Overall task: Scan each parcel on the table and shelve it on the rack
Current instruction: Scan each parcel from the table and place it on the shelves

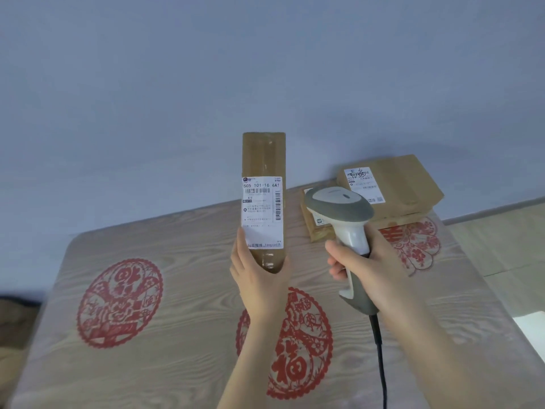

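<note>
Left hand (259, 281) is clamping fingers round a parcel (264, 154), right hand (368, 270) gripping the scanner (339, 205) — possibly aiming past its label (261, 214).

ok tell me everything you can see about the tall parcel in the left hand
The tall parcel is a narrow brown cardboard box wrapped in glossy clear tape, held upright above the table. A white shipping label with barcodes and 505 101-16 6A1 covers its lower front, facing the camera. Only the left hand touches it, gripping its bottom end; the scanner is beside it, apart.
</note>
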